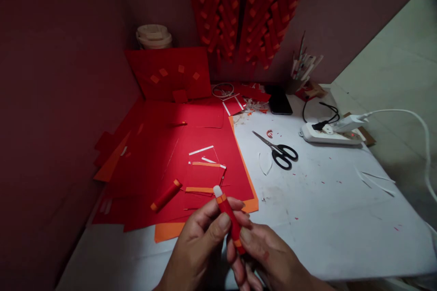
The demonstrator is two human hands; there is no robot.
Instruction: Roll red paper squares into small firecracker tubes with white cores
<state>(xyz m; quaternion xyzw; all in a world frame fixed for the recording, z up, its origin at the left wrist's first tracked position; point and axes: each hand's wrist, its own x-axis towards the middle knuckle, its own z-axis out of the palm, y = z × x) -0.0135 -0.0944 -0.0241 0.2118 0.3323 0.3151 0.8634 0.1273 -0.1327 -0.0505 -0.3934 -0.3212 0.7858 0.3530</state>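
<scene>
Nearest you, at the bottom centre, both of your hands meet around a slim red tube (235, 226). Your left hand (201, 236) has it from the left, thumb laid along its upper half; your right hand (271, 251) takes its lower end, thumb pressed just above the orange band there. The grip is narrow on both sides, each closed on this one tube. Its long axis slants: the white tip (217, 191) points away from you and a little to the left, the other end back toward your right palm. So your left hand is the nearer to the tip.

Just beyond and to the left, a red roll (166, 195) with orange ends lies slanted on a spread of red sheets (153, 154); your left hand is nearer to it too, yet not touching. Ahead of the tip, thin orange strips (200, 189) and white strips (201, 150) lie on the red.

To the right, on the white worktop (327, 223), black-handled scissors (278, 148) rest with blades pointing away to the left. Farther back are a power strip (314, 134) and a dark phone (280, 101). A red board (170, 66) leans upright at the back left, and red hangings (221, 13) with orange tabs cover part of the wall.
</scene>
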